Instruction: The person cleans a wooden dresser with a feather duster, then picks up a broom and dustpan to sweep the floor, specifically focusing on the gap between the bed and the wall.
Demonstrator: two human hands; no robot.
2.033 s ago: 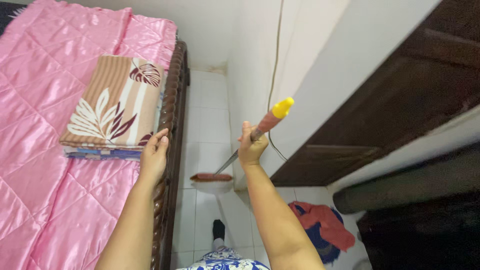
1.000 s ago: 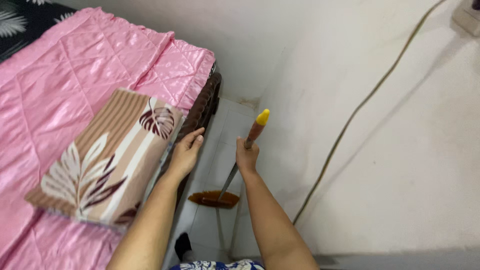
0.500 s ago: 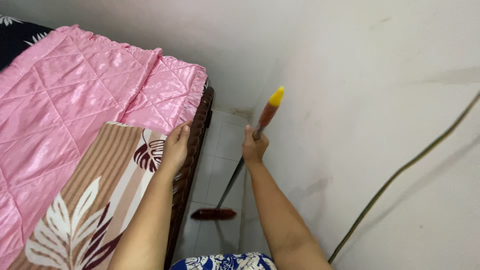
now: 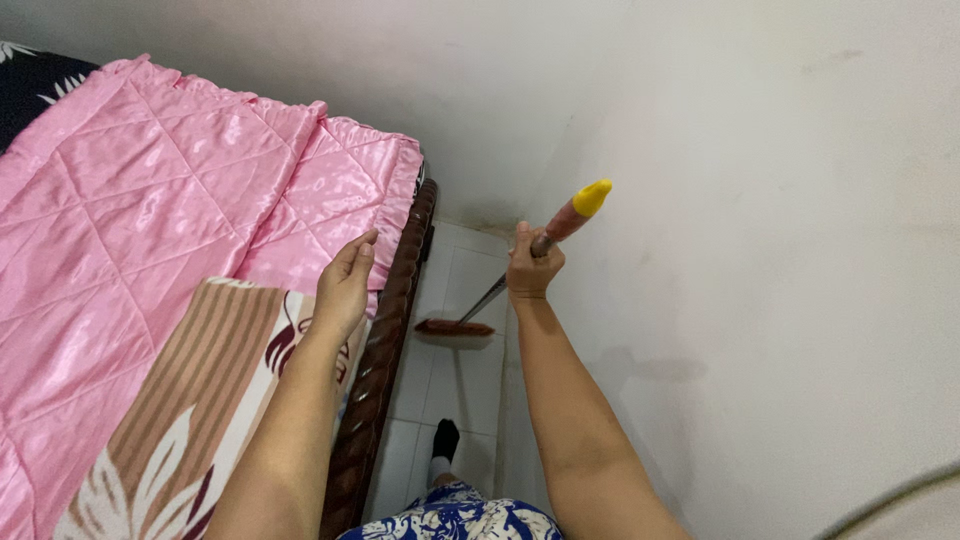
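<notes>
Right hand (image 4: 533, 272): closed in a fist around the upper part of the broom handle (image 4: 560, 226), just below the reddish grip; the yellow cap (image 4: 593, 195) projects past the fist toward 2 o'clock. From the fist the thin metal shaft runs down toward 8 o'clock to the broom head (image 4: 455, 329), which lies flat on the white tiled floor (image 4: 470, 380) in the narrow gap between bed and wall.

Left hand (image 4: 344, 283): fingers extended and held close together, palm turned toward the bed, gripping nothing. It sits over the edge of the pink quilted cover (image 4: 150, 220), just beside the dark carved wooden bed rail (image 4: 385, 350); whether it actually touches the cover cannot be told.

Surroundings: a folded cloth (image 4: 170, 420) with brown stripes and a white-and-maroon leaf print lies on the pink cover at 7 o'clock from the left hand, partly hidden by the forearm. A dark patterned fabric (image 4: 35, 80) shows at the frame's 10 o'clock corner. The plain white wall (image 4: 780, 260) fills the whole 3 o'clock side, close to the right arm. At 6 o'clock, a blue-and-white printed garment (image 4: 455, 515) and a foot in a dark sock (image 4: 443, 440) stand on the tiles, below the broom head
</notes>
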